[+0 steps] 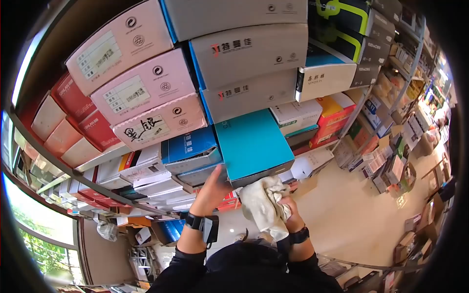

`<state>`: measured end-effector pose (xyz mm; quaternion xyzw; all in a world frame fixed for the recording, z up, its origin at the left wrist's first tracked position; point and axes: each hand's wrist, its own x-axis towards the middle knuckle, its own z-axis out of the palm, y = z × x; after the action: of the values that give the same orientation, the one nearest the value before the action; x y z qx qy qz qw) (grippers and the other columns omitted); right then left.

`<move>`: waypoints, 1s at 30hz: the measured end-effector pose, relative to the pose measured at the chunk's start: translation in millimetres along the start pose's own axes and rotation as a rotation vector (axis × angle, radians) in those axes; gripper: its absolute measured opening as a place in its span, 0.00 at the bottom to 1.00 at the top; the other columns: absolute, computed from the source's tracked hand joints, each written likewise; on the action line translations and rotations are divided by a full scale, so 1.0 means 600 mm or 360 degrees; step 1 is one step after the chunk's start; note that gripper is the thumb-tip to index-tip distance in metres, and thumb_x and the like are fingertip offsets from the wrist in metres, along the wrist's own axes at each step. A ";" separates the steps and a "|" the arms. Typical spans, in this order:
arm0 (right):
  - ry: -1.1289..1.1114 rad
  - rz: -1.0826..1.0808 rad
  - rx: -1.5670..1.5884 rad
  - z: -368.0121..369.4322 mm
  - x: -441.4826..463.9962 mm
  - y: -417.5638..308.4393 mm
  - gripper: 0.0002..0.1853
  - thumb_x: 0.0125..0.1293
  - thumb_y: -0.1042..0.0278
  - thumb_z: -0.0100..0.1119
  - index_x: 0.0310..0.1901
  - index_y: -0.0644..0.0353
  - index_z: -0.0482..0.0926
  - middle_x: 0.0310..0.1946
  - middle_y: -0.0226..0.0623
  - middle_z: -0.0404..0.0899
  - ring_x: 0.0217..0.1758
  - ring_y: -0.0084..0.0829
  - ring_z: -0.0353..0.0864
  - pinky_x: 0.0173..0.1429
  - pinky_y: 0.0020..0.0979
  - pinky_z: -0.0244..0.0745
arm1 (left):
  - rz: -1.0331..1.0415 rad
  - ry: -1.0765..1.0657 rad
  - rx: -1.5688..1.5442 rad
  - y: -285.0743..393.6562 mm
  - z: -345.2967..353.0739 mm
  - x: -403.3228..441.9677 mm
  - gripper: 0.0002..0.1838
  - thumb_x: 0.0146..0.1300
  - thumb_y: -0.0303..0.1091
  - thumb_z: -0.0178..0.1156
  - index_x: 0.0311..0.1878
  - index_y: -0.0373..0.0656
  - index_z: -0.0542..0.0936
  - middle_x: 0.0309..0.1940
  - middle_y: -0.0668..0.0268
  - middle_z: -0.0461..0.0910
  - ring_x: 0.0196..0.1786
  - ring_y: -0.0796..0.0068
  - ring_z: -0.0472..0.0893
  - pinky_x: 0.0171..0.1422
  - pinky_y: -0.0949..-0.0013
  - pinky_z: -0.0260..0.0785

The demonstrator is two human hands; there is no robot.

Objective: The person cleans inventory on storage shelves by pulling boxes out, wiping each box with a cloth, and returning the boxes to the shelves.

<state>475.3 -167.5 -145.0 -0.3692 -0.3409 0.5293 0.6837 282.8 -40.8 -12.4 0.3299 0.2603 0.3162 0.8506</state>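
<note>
A teal-lidded shoebox (254,144) juts out from the shelf in front of me, its grey front end facing me. My left hand (211,191) is at the box's near left corner, with a finger stretched upward and the others partly smeared; whether it touches the box I cannot tell. In my right hand (293,215) a crumpled off-white cloth (264,202) is bunched up, just below the front of the teal box. To the left of that box sits a blue-topped shoebox (189,146) with a worn edge.
Pink shoeboxes (141,97) and grey shoeboxes (249,51) are stacked above. Red boxes (80,105) stand at the far left. A metal shelf rail (53,161) runs along the left. Loose boxes (391,168) lie on the tiled floor (351,210) at the right.
</note>
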 end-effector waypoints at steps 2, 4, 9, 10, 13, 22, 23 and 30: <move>0.0338 -0.0085 0.0364 0.043 -0.006 -0.081 0.22 0.50 0.73 0.46 0.50 0.64 0.65 0.48 0.40 0.68 0.51 0.33 0.69 0.57 0.32 0.62 | 0.0079 -0.0018 0.0007 0.003 0.017 0.017 0.28 0.60 0.49 0.48 0.56 0.35 0.62 0.54 0.58 0.65 0.57 0.65 0.64 0.60 0.62 0.57; 0.0666 -0.0193 0.0743 0.062 -0.004 -0.124 0.22 0.49 0.79 0.49 0.49 0.62 0.65 0.47 0.40 0.68 0.50 0.34 0.68 0.55 0.32 0.62 | 0.0139 0.0096 0.0113 0.010 0.042 0.022 0.28 0.60 0.49 0.48 0.56 0.37 0.62 0.54 0.61 0.64 0.57 0.67 0.64 0.61 0.62 0.56; 0.1242 -0.1664 -0.1497 0.062 0.050 -0.098 0.25 0.49 0.69 0.56 0.50 0.63 0.66 0.48 0.42 0.67 0.53 0.35 0.65 0.56 0.36 0.61 | 0.0135 0.0216 0.0131 -0.011 0.027 0.041 0.28 0.59 0.49 0.49 0.55 0.36 0.63 0.52 0.62 0.65 0.54 0.68 0.66 0.58 0.64 0.59; 0.0938 -0.1616 -0.1821 0.070 0.062 -0.088 0.25 0.49 0.66 0.57 0.51 0.62 0.66 0.50 0.43 0.65 0.54 0.36 0.64 0.57 0.36 0.61 | 0.0155 0.0212 0.0150 -0.012 0.033 0.041 0.28 0.59 0.50 0.48 0.54 0.36 0.64 0.52 0.61 0.66 0.54 0.68 0.66 0.57 0.64 0.60; 0.0340 -0.1336 -0.1174 0.184 0.096 -0.035 0.27 0.54 0.58 0.55 0.54 0.56 0.63 0.50 0.43 0.66 0.55 0.41 0.63 0.56 0.40 0.59 | 0.0040 0.0327 0.0029 -0.033 -0.023 0.064 0.27 0.59 0.50 0.47 0.51 0.36 0.65 0.49 0.60 0.69 0.51 0.67 0.70 0.55 0.65 0.63; -0.0181 -0.0995 -0.1259 0.125 0.121 -0.086 0.24 0.56 0.61 0.53 0.54 0.55 0.62 0.49 0.42 0.66 0.54 0.35 0.65 0.55 0.34 0.62 | 0.0136 0.0156 0.0218 -0.004 0.031 0.047 0.25 0.59 0.46 0.46 0.51 0.33 0.65 0.46 0.57 0.69 0.49 0.64 0.72 0.47 0.63 0.69; 0.0381 -0.1119 -0.1442 0.087 0.134 -0.086 0.23 0.53 0.66 0.54 0.52 0.58 0.63 0.46 0.41 0.67 0.52 0.35 0.66 0.55 0.34 0.61 | 0.0202 0.0103 0.0231 -0.003 0.037 0.046 0.25 0.59 0.46 0.47 0.51 0.33 0.64 0.47 0.57 0.69 0.49 0.64 0.71 0.47 0.62 0.69; 0.1310 -0.1385 -0.0956 -0.010 0.091 -0.181 0.39 0.42 0.80 0.56 0.59 0.63 0.52 0.53 0.43 0.60 0.56 0.38 0.61 0.60 0.34 0.56 | 0.0255 0.0092 0.0280 -0.025 -0.001 0.056 0.28 0.58 0.47 0.48 0.54 0.34 0.61 0.48 0.57 0.67 0.48 0.62 0.71 0.46 0.59 0.70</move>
<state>543.0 -133.2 -49.6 -0.5440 -0.3025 -0.0966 0.7767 310.0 -25.6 -31.8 0.4139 0.2842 0.3685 0.7824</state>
